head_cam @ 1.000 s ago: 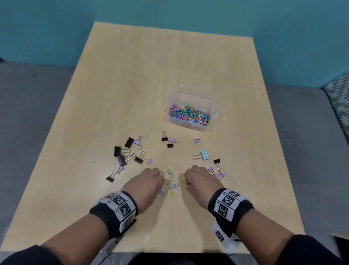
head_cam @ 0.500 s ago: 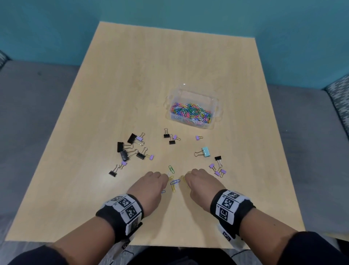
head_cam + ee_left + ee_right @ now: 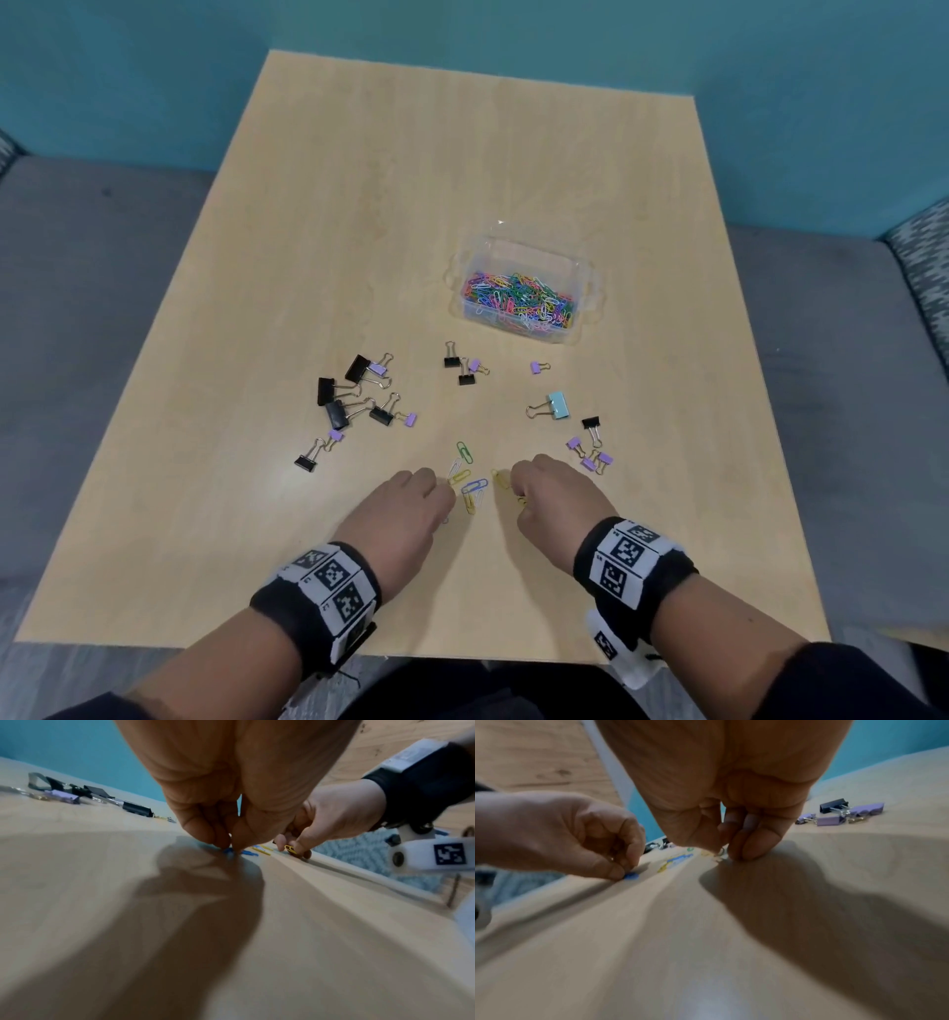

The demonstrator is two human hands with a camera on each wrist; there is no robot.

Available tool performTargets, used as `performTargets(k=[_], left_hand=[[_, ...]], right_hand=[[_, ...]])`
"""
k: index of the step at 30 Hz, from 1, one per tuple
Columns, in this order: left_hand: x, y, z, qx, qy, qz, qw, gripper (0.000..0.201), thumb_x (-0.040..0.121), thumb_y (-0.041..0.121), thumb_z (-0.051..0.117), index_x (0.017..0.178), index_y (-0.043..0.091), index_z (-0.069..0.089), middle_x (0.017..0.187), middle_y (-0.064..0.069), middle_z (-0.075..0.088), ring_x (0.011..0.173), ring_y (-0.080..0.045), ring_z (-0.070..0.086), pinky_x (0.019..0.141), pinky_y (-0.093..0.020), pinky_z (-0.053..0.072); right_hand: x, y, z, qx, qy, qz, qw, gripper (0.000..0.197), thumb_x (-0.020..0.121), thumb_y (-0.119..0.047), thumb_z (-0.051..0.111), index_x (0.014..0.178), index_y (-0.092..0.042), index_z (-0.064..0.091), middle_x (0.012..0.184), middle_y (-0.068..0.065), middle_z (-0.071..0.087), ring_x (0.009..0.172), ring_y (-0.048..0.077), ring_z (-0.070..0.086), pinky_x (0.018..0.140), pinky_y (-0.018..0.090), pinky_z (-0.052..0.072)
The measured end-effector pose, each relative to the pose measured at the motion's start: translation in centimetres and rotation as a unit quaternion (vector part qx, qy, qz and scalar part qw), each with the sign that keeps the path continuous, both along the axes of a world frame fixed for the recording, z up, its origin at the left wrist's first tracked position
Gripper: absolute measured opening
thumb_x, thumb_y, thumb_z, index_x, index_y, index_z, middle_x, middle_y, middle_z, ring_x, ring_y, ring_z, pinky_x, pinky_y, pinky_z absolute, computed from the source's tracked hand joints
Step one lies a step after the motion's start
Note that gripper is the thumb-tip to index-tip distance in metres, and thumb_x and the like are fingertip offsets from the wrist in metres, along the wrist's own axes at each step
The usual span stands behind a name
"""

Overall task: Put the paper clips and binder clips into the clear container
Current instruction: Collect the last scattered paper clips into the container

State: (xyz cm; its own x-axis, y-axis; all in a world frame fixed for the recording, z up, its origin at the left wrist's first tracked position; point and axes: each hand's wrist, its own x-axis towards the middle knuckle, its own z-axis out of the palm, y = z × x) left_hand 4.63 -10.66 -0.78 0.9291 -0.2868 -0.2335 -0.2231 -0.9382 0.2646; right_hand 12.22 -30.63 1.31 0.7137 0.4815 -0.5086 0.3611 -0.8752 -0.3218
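Down in the lower middle of the head view, both hands work a small scatter of loose paper clips point(image 3: 470, 480) on the desk point(image 3: 308, 257). The left hand point(image 3: 405, 506) and right hand point(image 3: 552, 496) are curled knuckles-up, probably so the fingertips can nip the flat wire off the wood. The clear container point(image 3: 526, 295), already holding many coloured clips, sits above them at centre right; binder clips point(image 3: 359, 395) lie at mid-left and further binder clips point(image 3: 590, 447) just right of the right hand. The green paper clip point(image 3: 464, 452) has its long axis running up-left to down-right.

From the left wrist view, the left hand's fingertips point(image 3: 223, 839) pinch a blue paper clip point(image 3: 228, 851) flat against the desk; across the frame the right hand pinches a yellow paper clip point(image 3: 290, 848), raised on end.

From the right wrist view, the right hand's thumb and fingers close on that clip, which is blurred.
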Motion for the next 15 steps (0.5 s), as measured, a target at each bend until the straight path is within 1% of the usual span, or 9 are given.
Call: performTargets(k=[2,3,5,6,8,10,12,14,15], left_hand=[[0.3,0.6,0.1,-0.075,0.021,0.111,0.991,0.031,0.062,-0.004,0.056,0.082,0.020,0.052,0.080,0.004,0.044,0.064,-0.020,0.046,0.053,-0.028,0.034],[0.5,1.1,0.3,-0.126,0.046,0.180,0.974,0.030,0.068,-0.005,0.050,0.080,0.022,0.050,0.083,0.005,0.045,0.067,-0.020,0.048,0.057,-0.030,0.038],[0.5,2.2,0.3,-0.215,0.056,0.287,0.932,0.030,0.071,-0.005,0.050,0.078,0.024,0.051,0.084,0.007,0.050,0.070,-0.013,0.053,0.062,-0.024,0.041],[0.3,2.7,0.3,-0.233,0.053,0.309,0.921,0.028,0.071,-0.004,0.052,0.078,0.023,0.054,0.084,0.007,0.052,0.071,-0.011,0.053,0.063,-0.022,0.041],[-0.1,3.0,0.4,-0.206,0.070,0.290,0.932,0.021,0.075,0.003,0.057,0.081,0.023,0.054,0.086,0.008,0.051,0.073,-0.013,0.054,0.065,-0.025,0.042],[-0.3,2.5,0.5,-0.140,0.101,0.249,0.953,0.013,0.080,0.019,0.063,0.086,0.024,0.052,0.089,0.008,0.047,0.078,-0.015,0.052,0.067,-0.028,0.041],[-0.2,1.9,0.3,-0.096,0.106,0.223,0.964,0.014,0.083,0.027,0.063,0.088,0.022,0.051,0.090,0.007,0.044,0.082,-0.015,0.047,0.068,-0.027,0.036],[0.3,1.2,0.1,-0.068,0.092,0.200,0.973,0.011,0.086,0.023,0.058,0.085,0.021,0.048,0.091,0.005,0.044,0.082,-0.016,0.043,0.068,-0.027,0.034],[0.5,0.8,0.1,-0.056,0.087,0.188,0.977,0.011,0.087,0.019,0.056,0.083,0.021,0.046,0.091,0.004,0.044,0.083,-0.016,0.042,0.068,-0.027,0.034]], right_hand=[[0.3,-0.2,0.0,0.073,0.045,-0.123,0.989,0.021,0.076,-0.004,0.048,0.089,-0.017,0.058,0.081,-0.004,0.049,0.072,0.018,0.049,0.057,0.025,0.036],[0.4,-0.4,0.1,0.141,0.092,-0.227,0.959,0.021,0.074,-0.001,0.050,0.085,-0.015,0.061,0.075,-0.005,0.052,0.067,0.017,0.052,0.060,0.025,0.042],[0.7,-0.7,0.4,0.278,0.214,-0.422,0.836,0.022,0.075,0.009,0.049,0.078,-0.008,0.063,0.063,0.003,0.057,0.061,0.023,0.059,0.065,0.034,0.051],[0.8,-0.8,0.6,0.321,0.262,-0.475,0.777,0.022,0.077,0.013,0.048,0.076,-0.004,0.061,0.063,0.008,0.059,0.060,0.027,0.061,0.066,0.038,0.053],[0.9,-1.2,0.7,0.365,0.315,-0.516,0.708,0.025,0.082,0.016,0.043,0.075,-0.002,0.059,0.063,0.010,0.061,0.059,0.027,0.061,0.061,0.035,0.054],[1.0,-1.4,0.8,0.392,0.351,-0.528,0.667,0.029,0.083,0.017,0.037,0.075,-0.001,0.058,0.065,0.012,0.059,0.057,0.024,0.057,0.054,0.030,0.051],[1.2,-1.3,1.0,0.410,0.384,-0.526,0.638,0.029,0.082,0.015,0.034,0.076,-0.001,0.058,0.069,0.014,0.058,0.056,0.021,0.052,0.051,0.028,0.045],[1.4,-0.8,1.1,0.406,0.398,-0.512,0.644,0.024,0.085,0.008,0.040,0.075,-0.004,0.058,0.070,0.012,0.057,0.055,0.019,0.048,0.049,0.027,0.039],[1.4,-0.5,1.0,0.385,0.389,-0.498,0.673,0.020,0.086,0.003,0.045,0.074,-0.006,0.059,0.069,0.011,0.056,0.054,0.018,0.046,0.049,0.027,0.037]])
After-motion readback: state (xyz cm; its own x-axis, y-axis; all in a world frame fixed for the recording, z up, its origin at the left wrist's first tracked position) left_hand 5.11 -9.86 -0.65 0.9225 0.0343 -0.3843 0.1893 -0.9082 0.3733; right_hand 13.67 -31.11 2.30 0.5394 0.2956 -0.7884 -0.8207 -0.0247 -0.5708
